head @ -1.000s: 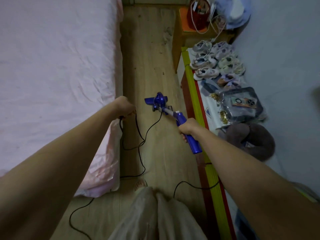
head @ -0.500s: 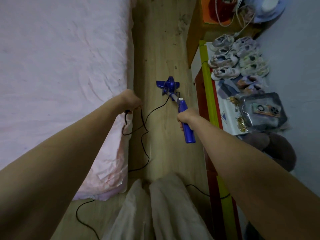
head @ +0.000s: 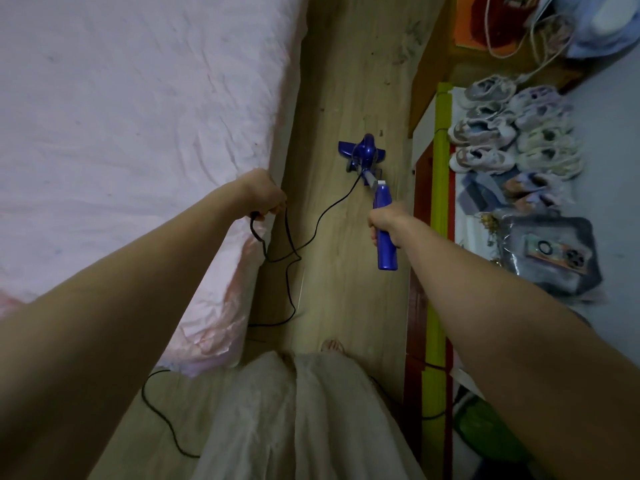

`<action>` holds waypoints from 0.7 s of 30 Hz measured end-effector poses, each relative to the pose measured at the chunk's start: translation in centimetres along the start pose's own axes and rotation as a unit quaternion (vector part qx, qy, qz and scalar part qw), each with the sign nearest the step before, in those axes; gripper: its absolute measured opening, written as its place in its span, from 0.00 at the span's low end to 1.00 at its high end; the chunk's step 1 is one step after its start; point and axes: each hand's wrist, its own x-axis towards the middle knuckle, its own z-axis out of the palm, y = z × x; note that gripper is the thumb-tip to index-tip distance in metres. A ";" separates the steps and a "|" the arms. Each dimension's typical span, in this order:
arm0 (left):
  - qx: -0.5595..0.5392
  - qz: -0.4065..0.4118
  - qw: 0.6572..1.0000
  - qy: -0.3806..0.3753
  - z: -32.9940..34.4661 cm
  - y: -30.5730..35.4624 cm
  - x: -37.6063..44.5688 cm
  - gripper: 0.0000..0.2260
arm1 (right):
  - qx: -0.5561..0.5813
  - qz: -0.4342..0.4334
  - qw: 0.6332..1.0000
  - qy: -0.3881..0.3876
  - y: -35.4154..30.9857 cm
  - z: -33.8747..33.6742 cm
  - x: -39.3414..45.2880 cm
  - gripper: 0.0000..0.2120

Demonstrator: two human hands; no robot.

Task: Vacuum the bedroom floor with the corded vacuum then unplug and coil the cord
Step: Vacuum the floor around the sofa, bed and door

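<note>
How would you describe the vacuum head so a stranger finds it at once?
Look at the wooden floor strip between the pink-sheeted bed and the yellow-edged shelf. There lies the blue winged vacuum head, the only blue thing on the boards.

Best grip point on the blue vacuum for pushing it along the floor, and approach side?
Grip the straight blue handle tube of the vacuum, from above and behind, as the right hand does. The tube slants up and back from the nozzle head, so a wrap there steers it. The left hand holds the cord aside, beside the bed.
</note>
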 end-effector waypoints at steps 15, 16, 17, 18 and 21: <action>0.040 0.047 0.998 0.021 1.0 1.2 -4.5 0.07 | -0.003 0.003 0.999 -0.046 4.1 1.5 -8.6 0.23; 0.047 0.057 0.997 0.017 1.2 1.0 -5.1 0.07 | -0.002 0.003 0.999 -0.049 4.6 1.7 -9.6 0.22; 0.055 0.065 0.996 0.013 1.3 0.8 -5.7 0.08 | -0.002 0.006 0.999 -0.047 5.0 2.0 -10.7 0.21; 0.063 0.071 0.995 0.010 1.3 0.3 -6.3 0.08 | -0.002 0.009 0.999 -0.046 5.7 2.4 -11.9 0.20; 0.080 0.088 0.993 0.009 1.2 -1.4 -8.3 0.08 | 0.001 0.020 0.998 -0.057 7.7 3.6 -16.0 0.15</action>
